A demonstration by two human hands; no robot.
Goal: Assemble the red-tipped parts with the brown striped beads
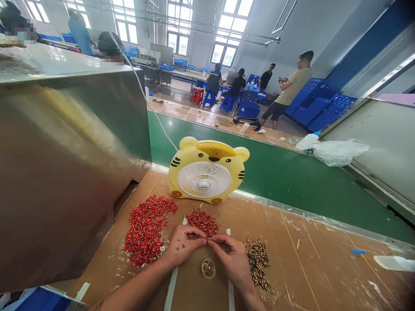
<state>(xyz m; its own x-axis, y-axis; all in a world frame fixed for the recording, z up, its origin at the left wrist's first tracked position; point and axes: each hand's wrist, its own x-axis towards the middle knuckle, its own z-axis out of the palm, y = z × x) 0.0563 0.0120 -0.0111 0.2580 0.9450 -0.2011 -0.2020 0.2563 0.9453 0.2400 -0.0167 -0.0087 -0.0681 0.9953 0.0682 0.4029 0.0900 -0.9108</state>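
My left hand (185, 244) and my right hand (231, 255) meet over the cardboard-covered bench. Thumb and forefinger of each are pinched around one small red part (207, 240), mostly hidden by the fingertips. Just beyond them lies a small heap of red parts (202, 221). A larger pile of red parts (145, 233) spreads to the left of my left hand. To the right of my right hand sits a pile of small brass-and-black parts (258, 261). Below my hands stands a little clear round dish (208, 268) with a thin stick in it.
A yellow tiger-faced fan (207, 172) stands behind the heaps, its white cord running up left. A large metal housing (71, 172) walls off the left. Beyond runs a green conveyor belt (292, 194); a plastic bag (339, 152) and white bottle (307, 141) lie at its far edge. Several people are farther back.
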